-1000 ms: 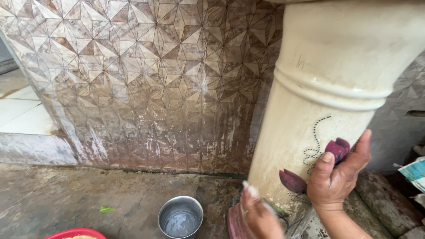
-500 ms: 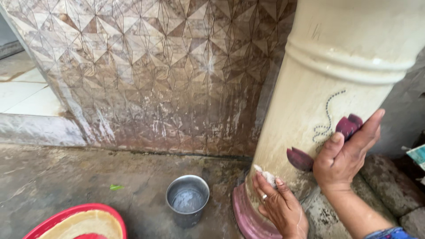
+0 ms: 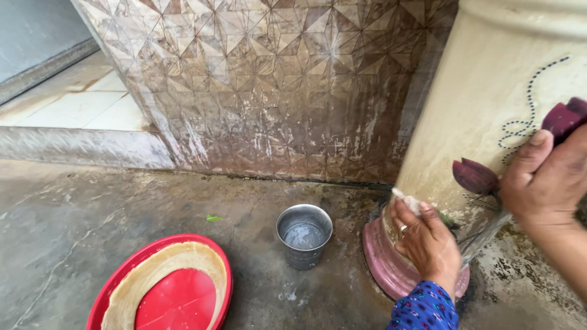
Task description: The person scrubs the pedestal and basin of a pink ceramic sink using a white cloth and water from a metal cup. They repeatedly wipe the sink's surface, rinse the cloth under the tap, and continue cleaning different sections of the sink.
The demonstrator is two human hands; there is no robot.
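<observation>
A cream pillar (image 3: 489, 79) with painted maroon buds (image 3: 475, 176) and a dotted line stands on a pink round base (image 3: 380, 260). My left hand (image 3: 428, 241), in a blue patterned sleeve, presses a small white wad (image 3: 406, 200) against the pillar's lower edge just above the base. My right hand (image 3: 547, 177) lies flat on the pillar higher up at the right, beside the buds, holding nothing. A wet streak runs down the pillar between my hands.
A steel cup (image 3: 304, 235) with water stands on the wet concrete floor left of the base. A red basin (image 3: 165, 287) with a pale ring inside sits at the lower left. A patterned brown tiled wall (image 3: 269, 85) rises behind, with a step (image 3: 79, 146) at the left.
The view has tipped down and closer, bringing the red basin fully into sight. My left hand has stayed at the pillar's foot with the white wad; my right hand stays on the pillar.
</observation>
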